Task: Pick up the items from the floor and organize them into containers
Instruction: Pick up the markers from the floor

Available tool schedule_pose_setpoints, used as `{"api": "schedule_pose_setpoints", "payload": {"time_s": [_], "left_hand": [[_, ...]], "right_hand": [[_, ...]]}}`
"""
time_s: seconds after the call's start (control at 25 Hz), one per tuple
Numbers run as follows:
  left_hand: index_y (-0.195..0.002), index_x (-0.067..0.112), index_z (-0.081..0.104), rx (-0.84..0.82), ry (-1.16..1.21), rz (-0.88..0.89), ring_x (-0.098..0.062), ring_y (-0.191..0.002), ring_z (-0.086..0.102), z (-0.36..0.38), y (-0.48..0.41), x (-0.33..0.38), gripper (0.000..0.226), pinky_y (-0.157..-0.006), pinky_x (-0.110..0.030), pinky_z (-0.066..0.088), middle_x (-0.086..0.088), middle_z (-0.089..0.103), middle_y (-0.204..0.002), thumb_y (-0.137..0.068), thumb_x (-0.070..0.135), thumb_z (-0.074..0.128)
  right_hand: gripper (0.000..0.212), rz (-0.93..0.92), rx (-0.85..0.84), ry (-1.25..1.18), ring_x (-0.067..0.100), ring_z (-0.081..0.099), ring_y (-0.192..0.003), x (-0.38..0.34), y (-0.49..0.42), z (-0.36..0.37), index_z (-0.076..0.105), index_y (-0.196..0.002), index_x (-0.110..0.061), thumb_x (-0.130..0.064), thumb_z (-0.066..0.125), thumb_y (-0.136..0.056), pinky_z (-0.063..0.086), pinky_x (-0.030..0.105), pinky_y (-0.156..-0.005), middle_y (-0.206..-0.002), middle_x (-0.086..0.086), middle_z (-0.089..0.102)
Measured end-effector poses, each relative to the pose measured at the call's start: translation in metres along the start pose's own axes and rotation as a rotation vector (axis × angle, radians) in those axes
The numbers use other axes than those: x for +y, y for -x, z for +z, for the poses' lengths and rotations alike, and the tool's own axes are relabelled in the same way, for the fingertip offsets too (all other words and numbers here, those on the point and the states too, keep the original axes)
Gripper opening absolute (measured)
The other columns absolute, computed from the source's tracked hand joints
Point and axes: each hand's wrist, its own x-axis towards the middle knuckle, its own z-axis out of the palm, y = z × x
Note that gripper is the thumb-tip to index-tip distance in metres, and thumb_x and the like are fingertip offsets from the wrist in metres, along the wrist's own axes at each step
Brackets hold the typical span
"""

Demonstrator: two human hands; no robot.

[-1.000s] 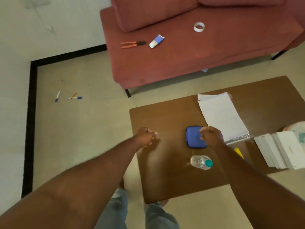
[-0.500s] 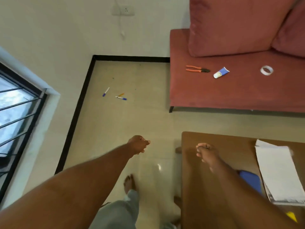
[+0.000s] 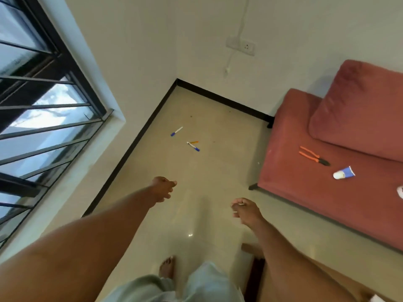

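Far on the shiny beige floor (image 3: 218, 175) lie a thin white blue-capped pen (image 3: 176, 131), a second white-and-blue pen (image 3: 193, 146) and a short orange pen (image 3: 194, 141) right beside it. The left grip (image 3: 163, 189) and right grip (image 3: 246, 211) hang loose, empty.

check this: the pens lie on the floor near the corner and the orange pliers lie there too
No. The head view shows the orange pliers on the red sofa seat, not the floor. The pens do lie on the floor near the corner.
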Motion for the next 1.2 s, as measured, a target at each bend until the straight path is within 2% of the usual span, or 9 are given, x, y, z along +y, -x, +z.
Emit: {"api": "schedule_pose_setpoints", "payload": {"time_s": [0.12, 0.28, 0.44, 0.6, 0.8, 1.0, 1.2], "left_hand": [[-0.101, 0.009, 0.06, 0.025, 0.051, -0.03, -0.018, -0.067, 0.059, -0.014, -0.014, 0.013, 0.024, -0.055, -0.024, 0.038, -0.008, 0.062, -0.094, -0.096, 0.032, 0.066], [-0.109, 0.004, 0.064, 0.083, 0.107, -0.068, -0.017, -0.069, 0.062, -0.021, -0.052, 0.039, 0.032, -0.055, -0.025, 0.042, -0.008, 0.065, -0.096, -0.095, 0.033, 0.067], [-0.108, 0.007, 0.064, 0.159, 0.209, -0.11, -0.018, -0.073, 0.063, -0.003, -0.103, 0.109, 0.031, -0.059, -0.026, 0.045, -0.008, 0.067, -0.1, -0.095, 0.036, 0.067], [-0.114, 0.007, 0.063, 0.23, 0.312, -0.112, -0.018, -0.083, 0.065, 0.031, -0.148, 0.19, 0.035, -0.066, -0.027, 0.047, -0.009, 0.068, -0.109, -0.096, 0.037, 0.064], [-0.112, 0.007, 0.063, 0.299, 0.415, -0.149, -0.02, -0.085, 0.066, 0.063, -0.17, 0.247, 0.034, -0.064, -0.026, 0.044, -0.008, 0.067, -0.104, -0.096, 0.037, 0.065], [-0.11, 0.009, 0.064, 0.349, 0.445, -0.215, -0.021, -0.086, 0.069, 0.066, -0.195, 0.268, 0.035, -0.064, -0.028, 0.049, -0.01, 0.071, -0.11, -0.093, 0.04, 0.067], [-0.11, 0.01, 0.064, 0.323, 0.502, -0.203, -0.021, -0.089, 0.069, 0.063, -0.237, 0.285, 0.034, -0.07, -0.031, 0.052, -0.009, 0.07, -0.11, -0.093, 0.04, 0.067]], "right_hand": [[0.014, -0.028, -0.025, 0.072, 0.015, 0.073, -0.073, -0.043, -0.037, -0.004, 0.071, -0.101, -0.016, -0.023, 0.071, -0.089, 0.04, 0.022, -0.054, -0.1, 0.005, 0.076], [0.003, -0.102, -0.112, 0.228, 0.017, 0.069, -0.071, -0.109, -0.103, -0.013, 0.068, -0.09, -0.017, -0.019, 0.067, -0.091, 0.04, 0.02, -0.054, -0.097, 0.013, 0.076], [0.002, -0.198, -0.218, 0.405, 0.02, 0.068, -0.074, -0.2, -0.184, -0.047, 0.067, -0.09, -0.021, -0.021, 0.068, -0.092, 0.041, 0.017, -0.049, -0.094, 0.013, 0.074], [0.007, -0.274, -0.302, 0.582, 0.022, 0.071, -0.081, -0.289, -0.272, -0.098, 0.069, -0.097, -0.02, -0.025, 0.069, -0.092, 0.041, 0.022, -0.057, -0.094, 0.008, 0.073], [0.01, -0.35, -0.288, 0.666, 0.027, 0.075, -0.092, -0.387, -0.348, -0.138, 0.071, -0.096, -0.019, -0.026, 0.068, -0.09, 0.044, 0.025, -0.063, -0.097, 0.009, 0.077], [0.005, -0.46, -0.378, 0.738, 0.019, 0.075, -0.08, -0.426, -0.387, -0.138, 0.07, -0.094, -0.025, -0.028, 0.069, -0.09, 0.052, 0.028, -0.074, -0.095, 0.0, 0.073], [0.006, -0.482, -0.452, 0.86, 0.017, 0.072, -0.078, -0.439, -0.411, -0.117, 0.07, -0.097, -0.022, -0.024, 0.069, -0.091, 0.047, 0.024, -0.067, -0.091, 0.001, 0.07]]}}
